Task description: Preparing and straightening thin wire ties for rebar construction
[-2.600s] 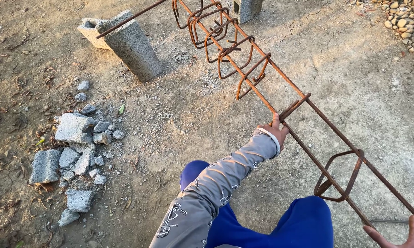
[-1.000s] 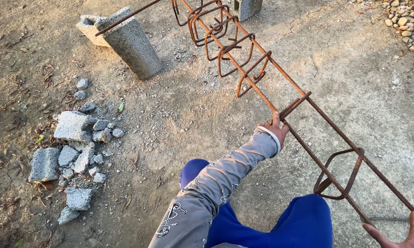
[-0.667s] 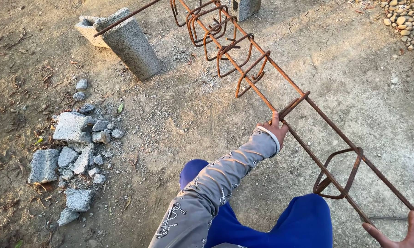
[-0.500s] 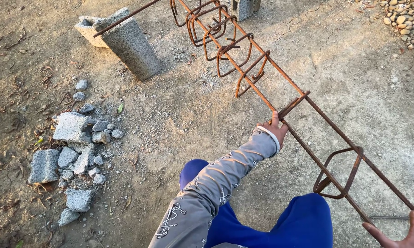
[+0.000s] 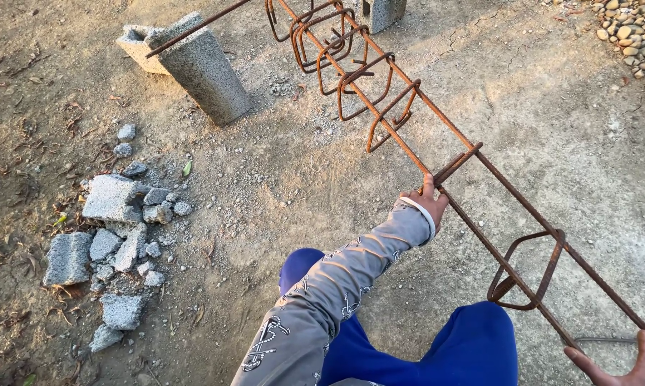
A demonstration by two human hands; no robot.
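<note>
Head view is looking down on bare, gritty ground. At the far left, a heap of broken concrete pieces (image 5: 115,243) is lying scattered on the dirt among dry leaves. Up and to the right of it, a grey concrete block (image 5: 201,68) is standing tilted, and a thin rusty bar (image 5: 194,30) is resting across its top.

Toward the middle, the left hand (image 5: 426,204) is reaching forward out of a grey patterned sleeve (image 5: 337,293) with a white cuff, and its fingers are curling around one long bar of the rusty rebar cage (image 5: 480,214), just beside a square stirrup (image 5: 457,163). The cage is running diagonally from the top centre down to the lower right, raised above the ground, with several more stirrups bunching close together near its far end. Below the sleeve, blue trouser legs (image 5: 473,347) are showing.

At the lower right corner, the right hand (image 5: 633,368) is sitting at the near end of the cage, mostly cut off by the frame, so I cannot tell whether it is gripping. At the top right, rounded pebbles (image 5: 633,32) are lying in a pile.
</note>
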